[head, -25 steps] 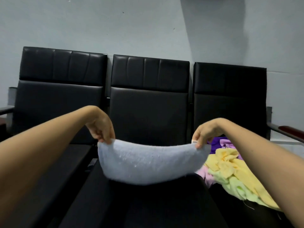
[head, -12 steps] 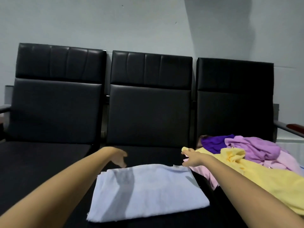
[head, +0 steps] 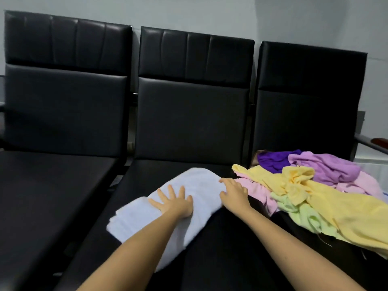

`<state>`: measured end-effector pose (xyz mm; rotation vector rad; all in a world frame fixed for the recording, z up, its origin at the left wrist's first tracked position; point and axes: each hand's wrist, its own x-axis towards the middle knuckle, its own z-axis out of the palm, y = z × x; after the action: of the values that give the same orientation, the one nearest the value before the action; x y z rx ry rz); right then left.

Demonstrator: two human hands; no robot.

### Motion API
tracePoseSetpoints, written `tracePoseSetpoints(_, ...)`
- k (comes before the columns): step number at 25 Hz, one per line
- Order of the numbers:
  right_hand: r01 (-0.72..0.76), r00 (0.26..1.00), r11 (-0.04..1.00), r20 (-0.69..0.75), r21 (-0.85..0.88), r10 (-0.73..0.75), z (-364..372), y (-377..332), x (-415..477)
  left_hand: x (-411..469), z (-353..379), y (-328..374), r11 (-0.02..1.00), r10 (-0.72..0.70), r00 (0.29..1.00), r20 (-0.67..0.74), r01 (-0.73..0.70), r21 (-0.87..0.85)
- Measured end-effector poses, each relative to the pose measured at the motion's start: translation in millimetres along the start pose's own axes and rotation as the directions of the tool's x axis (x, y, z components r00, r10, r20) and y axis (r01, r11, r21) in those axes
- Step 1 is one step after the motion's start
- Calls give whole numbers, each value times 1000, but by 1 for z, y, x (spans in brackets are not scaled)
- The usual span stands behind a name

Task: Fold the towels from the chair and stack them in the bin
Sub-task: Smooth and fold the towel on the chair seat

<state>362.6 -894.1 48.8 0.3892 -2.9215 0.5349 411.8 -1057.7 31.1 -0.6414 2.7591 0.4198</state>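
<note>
white towel [head: 197, 185] folded, long axis diagonal

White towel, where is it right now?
In the head view the white towel lies on the middle seat, under the left hand, the right hand touching its right edge, left of the coloured towel pile.

Single view here, worn on the person's head: it faces forward and down over the middle seat [head: 168, 166], close in, backrests [head: 193, 114] and wall [head: 189, 11] far off, left hand [head: 174, 203] and right hand [head: 234, 195] reaching in from the near edge.
</note>
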Motion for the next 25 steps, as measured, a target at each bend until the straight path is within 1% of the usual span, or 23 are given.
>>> tracePoseSetpoints(1, -11, 1000, 1000, -27, 9, 12, 2, -2, -2, -7, -2, 9, 995, -82, 996, 40, 84, -53)
tracePoseSetpoints(2, -31, 999, 999, -20, 18, 31, 3, -3, -3, -13, -3, 18, 988, -122, 988, 95, 130, -81)
tracePoseSetpoints(3, -68, 998, 997, 8, 36, 67, 5, -4, -4, -16, -7, 24, 987, -113, 986, 121, 126, -100)
tracePoseSetpoints(4, -135, 990, 989, 57, 67, 131, 6, -5, -5, -17, -16, 25, 992, -79, 990, 114, 90, -87)
tracePoseSetpoints(5, -228, 970, 968, 114, 100, 216, 7, -5, -4, -14, -26, 21, 997, -43, 996, 73, 47, -65)
tracePoseSetpoints(6, -332, 935, 933, 176, 138, 307, 7, -5, -3, -9, -36, 14, 997, -41, 999, 10, 42, -68)
tracePoseSetpoints(7, -423, 896, 883, 238, 204, 375, 8, -5, -1, -4, -46, 3, 994, -67, 997, -49, 62, -91)
tracePoseSetpoints(8, -491, 862, 824, 297, 282, 411, 8, -5, 0, 2, -52, -10, 988, -90, 992, -84, 79, -130)
tracePoseSetpoints(9, -541, 832, 765, 355, 349, 426, 8, -6, 1, 8, -55, -21, 977, -100, 993, -59, 86, -197)
tracePoseSetpoints(11, -627, 768, 668, 462, 402, 443, 4, -8, 2, 21, -54, -36, 917, -80, 993, 89, 108, -384)
tracePoseSetpoints(12, -667, 733, 629, 501, 399, 459, 1, -8, 1, 20, -54, -41, 848, -71, 983, 171, 149, -508)
tracePoseSetpoints(13, -702, 699, 595, 535, 391, 474, -2, -9, 1, 20, -55, -45, 783, -89, 966, 242, 218, -582)
tracePoseSetpoints(15, -761, 637, 526, 591, 379, 495, -7, -8, 0, 19, -56, -51, 711, -119, 937, 328, 311, -631)
tracePoseSetpoints(17, -797, 597, 454, 635, 398, 491, -13, -8, 0, 16, -58, -52, 661, -136, 926, 351, 349, -664)
tracePoseSetpoints(18, -805, 589, 425, 650, 415, 480, -14, -9, 1, 15, -59, -52, 614, -146, 925, 350, 362, -701)
tracePoseSetpoints(19, -812, 580, 397, 663, 427, 473, -14, -10, 1, 14, -60, -52, 589, -157, 925, 345, 368, -720)
tracePoseSetpoints(20, -819, 572, 368, 673, 440, 469, -12, -10, 3, 13, -60, -51, 568, -156, 925, 346, 370, -735)
tracePoseSetpoints(21, -824, 566, 330, 686, 460, 458, -9, -11, 4, 13, -59, -50, 570, -140, 923, 357, 370, -734)
tracePoseSetpoints(23, -810, 581, 210, 703, 548, 410, -4, -9, 7, 13, -57, -49, 525, -80, 910, 407, 385, -759)
tracePoseSetpoints(24, -788, 603, 154, 697, 596, 389, -4, -8, 10, 14, -59, -49, 453, -49, 899, 436, 409, -792)
tracePoseSetpoints(25, -758, 633, 123, 678, 640, 374, -7, -8, 14, 15, -64, -50, 369, -17, 897, 441, 416, -831)
